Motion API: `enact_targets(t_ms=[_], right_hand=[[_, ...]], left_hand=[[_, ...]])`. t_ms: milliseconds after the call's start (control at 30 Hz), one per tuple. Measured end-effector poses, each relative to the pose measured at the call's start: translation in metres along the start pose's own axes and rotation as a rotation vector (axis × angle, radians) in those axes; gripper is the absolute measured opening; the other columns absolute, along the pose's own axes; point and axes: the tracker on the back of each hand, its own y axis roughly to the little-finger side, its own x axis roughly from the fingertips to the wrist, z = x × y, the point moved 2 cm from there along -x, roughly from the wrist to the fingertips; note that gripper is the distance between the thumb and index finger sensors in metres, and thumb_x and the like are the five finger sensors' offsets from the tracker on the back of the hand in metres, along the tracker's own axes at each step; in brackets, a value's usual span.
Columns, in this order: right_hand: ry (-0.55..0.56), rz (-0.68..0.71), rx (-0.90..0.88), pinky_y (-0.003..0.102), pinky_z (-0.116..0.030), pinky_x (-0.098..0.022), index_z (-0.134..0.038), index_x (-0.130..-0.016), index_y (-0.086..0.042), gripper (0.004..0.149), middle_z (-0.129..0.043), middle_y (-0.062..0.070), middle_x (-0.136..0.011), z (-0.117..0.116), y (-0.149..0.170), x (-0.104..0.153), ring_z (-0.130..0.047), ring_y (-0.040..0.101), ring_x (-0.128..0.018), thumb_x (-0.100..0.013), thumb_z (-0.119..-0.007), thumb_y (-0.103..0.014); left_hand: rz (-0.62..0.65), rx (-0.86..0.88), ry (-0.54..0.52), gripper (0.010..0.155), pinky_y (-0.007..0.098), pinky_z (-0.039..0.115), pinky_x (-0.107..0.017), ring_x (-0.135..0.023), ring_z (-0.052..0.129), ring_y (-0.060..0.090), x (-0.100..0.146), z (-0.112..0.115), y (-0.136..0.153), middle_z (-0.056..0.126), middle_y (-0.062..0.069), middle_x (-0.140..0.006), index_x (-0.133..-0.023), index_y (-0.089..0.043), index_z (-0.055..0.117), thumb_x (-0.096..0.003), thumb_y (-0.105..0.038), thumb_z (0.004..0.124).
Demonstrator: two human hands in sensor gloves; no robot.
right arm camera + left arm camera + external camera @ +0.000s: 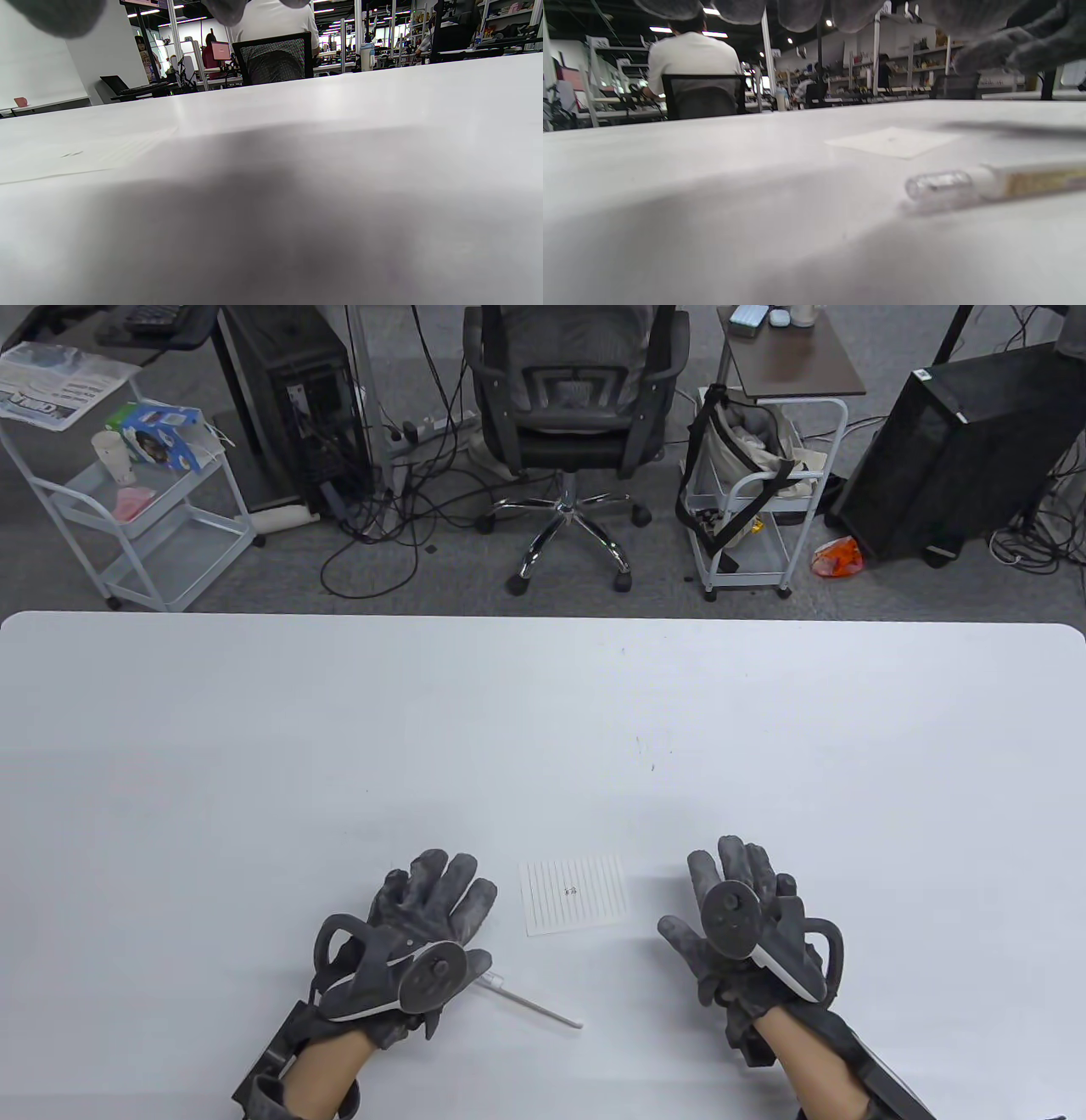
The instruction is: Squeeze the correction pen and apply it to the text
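A small lined paper (576,894) with a short dark word (570,891) at its middle lies on the white table between my hands; it also shows in the left wrist view (895,142) and at the left of the right wrist view (72,154). A white correction pen (536,1004) lies on the table just right of my left hand, partly under it; its clear cap (935,186) and labelled barrel show in the left wrist view. My left hand (433,899) is flat, fingers spread, holding nothing. My right hand (734,882) is open and empty, right of the paper.
The white table (543,712) stretches far beyond the hands. Past its far edge stand an office chair (573,415), two wire carts (144,500), and computer towers on the floor.
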Motion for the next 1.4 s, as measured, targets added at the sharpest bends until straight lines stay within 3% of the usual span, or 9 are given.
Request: enact_targets(t_ms=[167, 433, 500, 667, 900, 1167, 1400], right_hand=[[-0.006, 0.000, 0.003, 0.063, -0.034, -0.076, -0.036, -0.106, -0.031, 0.081, -0.023, 0.007, -0.119, -0.001, 0.000, 0.000, -0.024, 0.039, -0.107, -0.040, -0.060, -0.073], [-0.037, -0.005, 0.008, 0.063, -0.034, -0.076, -0.036, -0.106, -0.031, 0.081, -0.023, 0.007, -0.119, -0.007, 0.001, -0.002, -0.024, 0.039, -0.107, -0.040, -0.060, -0.073], [-0.046, -0.006, 0.009, 0.063, -0.034, -0.076, -0.036, -0.106, -0.031, 0.081, -0.023, 0.007, -0.119, -0.009, 0.000, -0.003, -0.024, 0.038, -0.107, -0.040, -0.060, -0.073], [-0.052, -0.008, 0.001, 0.063, -0.034, -0.076, -0.036, -0.106, -0.031, 0.081, -0.022, 0.007, -0.119, -0.009, 0.001, -0.003, -0.024, 0.038, -0.107, -0.040, -0.060, -0.073], [-0.058, -0.020, 0.002, 0.063, -0.034, -0.076, -0.036, -0.106, -0.031, 0.081, -0.023, 0.008, -0.119, -0.010, 0.002, -0.003, -0.024, 0.039, -0.107, -0.040, -0.060, -0.072], [-0.040, -0.019, -0.008, 0.063, -0.034, -0.076, -0.036, -0.106, -0.031, 0.081, -0.023, 0.008, -0.119, -0.006, 0.003, -0.002, -0.025, 0.039, -0.107, -0.040, -0.060, -0.072], [-0.023, -0.009, -0.017, 0.063, -0.034, -0.076, -0.036, -0.106, -0.031, 0.081, -0.023, 0.008, -0.119, -0.002, 0.002, -0.002, -0.025, 0.039, -0.107, -0.040, -0.060, -0.073]], left_hand=[[0.069, -0.007, 0.145, 0.075, 0.061, 0.064, -0.070, -0.103, 0.067, 0.037, -0.005, 0.017, -0.010, 0.059, 0.005, -0.113, -0.103, -0.027, 0.055, -0.0377, -0.058, 0.074], [0.099, -0.058, 0.225, 0.066, 0.056, 0.070, -0.067, -0.091, 0.082, 0.033, -0.009, 0.034, -0.021, 0.076, 0.002, -0.102, -0.096, -0.027, 0.068, -0.0362, -0.052, 0.081], [0.102, -0.092, 0.270, 0.065, 0.055, 0.070, -0.067, -0.089, 0.081, 0.033, -0.011, 0.042, -0.027, 0.073, 0.003, -0.101, -0.095, -0.027, 0.067, -0.0361, -0.049, 0.082], [0.107, -0.159, 0.220, 0.055, 0.051, 0.074, -0.063, -0.078, 0.088, 0.029, -0.011, 0.040, -0.040, 0.081, 0.001, -0.091, -0.087, -0.027, 0.073, -0.0363, -0.044, 0.082], [0.115, -0.194, 0.231, 0.054, 0.050, 0.077, -0.058, -0.068, 0.093, 0.026, -0.011, 0.041, -0.044, 0.086, 0.003, -0.083, -0.085, -0.023, 0.074, -0.0360, -0.044, 0.080], [0.108, -0.113, 0.221, 0.053, 0.049, 0.081, -0.055, -0.063, 0.097, 0.024, -0.013, 0.038, -0.040, 0.089, 0.004, -0.078, -0.083, -0.020, 0.075, -0.0357, -0.044, 0.079], [0.072, -0.031, 0.144, 0.053, 0.049, 0.081, -0.055, -0.063, 0.097, 0.024, -0.013, 0.019, -0.030, 0.089, 0.004, -0.078, -0.083, -0.020, 0.075, -0.0359, -0.044, 0.079]])
